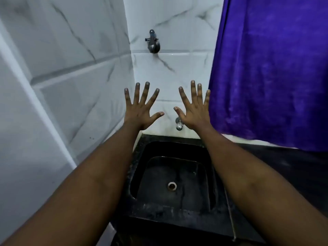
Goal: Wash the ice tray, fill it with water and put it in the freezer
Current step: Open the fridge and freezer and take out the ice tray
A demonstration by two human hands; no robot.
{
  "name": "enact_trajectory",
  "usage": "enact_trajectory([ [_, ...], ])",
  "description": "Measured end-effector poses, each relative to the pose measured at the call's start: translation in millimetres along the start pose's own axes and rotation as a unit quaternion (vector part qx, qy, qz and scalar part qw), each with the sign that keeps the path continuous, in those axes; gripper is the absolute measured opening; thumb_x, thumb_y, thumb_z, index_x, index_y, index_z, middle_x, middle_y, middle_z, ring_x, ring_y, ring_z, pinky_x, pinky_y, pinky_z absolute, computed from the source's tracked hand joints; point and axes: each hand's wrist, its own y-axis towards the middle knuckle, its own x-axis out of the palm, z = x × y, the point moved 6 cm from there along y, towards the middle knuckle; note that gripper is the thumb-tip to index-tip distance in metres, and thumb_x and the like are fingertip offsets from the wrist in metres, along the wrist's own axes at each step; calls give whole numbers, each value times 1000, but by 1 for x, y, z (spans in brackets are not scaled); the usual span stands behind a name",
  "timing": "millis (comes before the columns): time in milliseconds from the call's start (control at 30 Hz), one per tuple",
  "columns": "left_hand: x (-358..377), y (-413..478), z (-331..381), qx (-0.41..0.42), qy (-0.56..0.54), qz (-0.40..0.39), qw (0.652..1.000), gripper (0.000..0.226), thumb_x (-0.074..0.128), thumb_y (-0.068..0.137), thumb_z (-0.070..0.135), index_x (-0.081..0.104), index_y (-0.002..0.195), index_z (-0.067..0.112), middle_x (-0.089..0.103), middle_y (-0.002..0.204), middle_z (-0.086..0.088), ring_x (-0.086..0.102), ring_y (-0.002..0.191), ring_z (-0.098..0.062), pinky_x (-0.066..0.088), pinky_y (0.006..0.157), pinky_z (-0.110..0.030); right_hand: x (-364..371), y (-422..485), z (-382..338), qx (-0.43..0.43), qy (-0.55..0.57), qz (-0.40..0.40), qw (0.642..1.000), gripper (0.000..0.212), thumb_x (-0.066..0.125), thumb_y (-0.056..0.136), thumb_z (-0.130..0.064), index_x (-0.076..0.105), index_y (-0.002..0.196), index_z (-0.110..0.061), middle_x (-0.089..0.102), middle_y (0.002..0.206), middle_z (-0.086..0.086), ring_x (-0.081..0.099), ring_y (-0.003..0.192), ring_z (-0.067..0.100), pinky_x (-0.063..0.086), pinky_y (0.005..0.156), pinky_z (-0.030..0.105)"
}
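My left hand (141, 108) and my right hand (194, 108) are both held up in front of the tiled wall, backs toward me, fingers spread wide and holding nothing. Below them lies a black square sink (154, 208) with a round metal drain (171, 186) in its basin. A small chrome tap (178, 124) juts from the wall just above the sink's back edge, partly behind my right thumb. No ice tray is in view.
A second dark metal tap (153, 42) is mounted higher on the white marble-pattern wall. A purple curtain (269, 68) hangs at the right over a dark countertop (292, 167). A tiled wall (62, 77) closes off the left side.
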Motion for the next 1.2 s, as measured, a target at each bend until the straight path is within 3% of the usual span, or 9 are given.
enact_trajectory([
  [333, 37, -119, 8, -121, 70, -96, 986, 93, 12, 95, 88, -9, 170, 36, -15, 179, -8, -13, 164, -40, -3, 123, -78, 67, -63, -61, -84, 103, -103, 986, 83, 39, 103, -68, 4, 170, -33, -12, 176, 15, -13, 162, 38, -2, 126, 69],
  [567, 34, -229, 40, -245, 91, -147, 954, 91, 12, 96, 88, -8, 170, 37, -15, 179, -6, -17, 163, -38, -2, 124, -76, 86, -131, -116, -187, 194, -158, 950, 83, 38, 103, -69, 6, 170, -32, -9, 176, 16, -11, 162, 41, -4, 125, 70],
  [800, -10, -353, 71, -370, 134, -211, 895, 92, 11, 95, 88, -9, 169, 37, -18, 178, -7, -19, 163, -39, -5, 123, -76, 65, -208, -179, -291, 266, -197, 898, 83, 37, 103, -69, 5, 170, -31, -9, 176, 15, -12, 162, 41, -6, 125, 70],
  [1033, -56, -494, 124, -483, 160, -287, 812, 95, 15, 95, 89, -21, 166, 37, -30, 175, -6, -27, 161, -38, -8, 122, -76, 27, -284, -243, -358, 326, -238, 842, 84, 36, 103, -70, 5, 170, -31, -9, 176, 15, -11, 162, 41, -5, 124, 71],
  [1200, -90, -574, 161, -546, 160, -296, 767, 96, 14, 94, 90, -23, 165, 37, -33, 174, -4, -31, 159, -37, -16, 121, -75, -8, -350, -286, -440, 337, -258, 792, 85, 39, 103, -70, -1, 169, -34, -19, 175, 12, -18, 160, 40, -7, 123, 72],
])
